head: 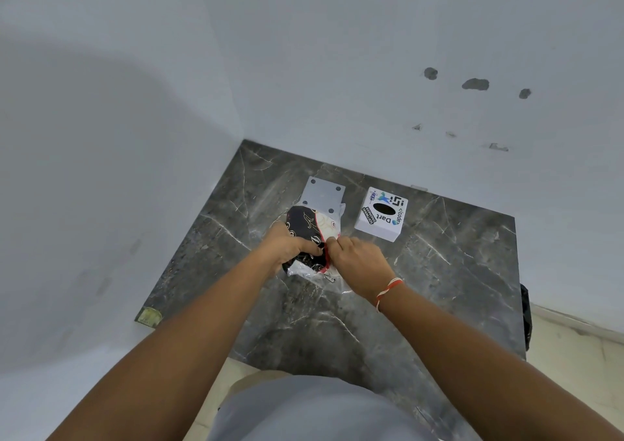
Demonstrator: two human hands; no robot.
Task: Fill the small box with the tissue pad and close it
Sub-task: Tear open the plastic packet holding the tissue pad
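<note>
A tissue pack (309, 228) in black, white and red plastic wrap lies at the middle of the dark marble table (439, 272). My left hand (287, 246) grips its near left side and my right hand (358, 261) pinches the wrap's near edge beside it. The small white box (380, 216), with stickers and an oval slot on top, stands to the right of the pack, apart from both hands. A flat grey lid plate (322, 194) with dark corner dots lies behind the pack, partly under it.
White walls meet in a corner behind the table. The table's right edge drops to a pale floor, where a black object (526, 315) shows. A yellowish sticker (148, 315) marks the table's near left corner.
</note>
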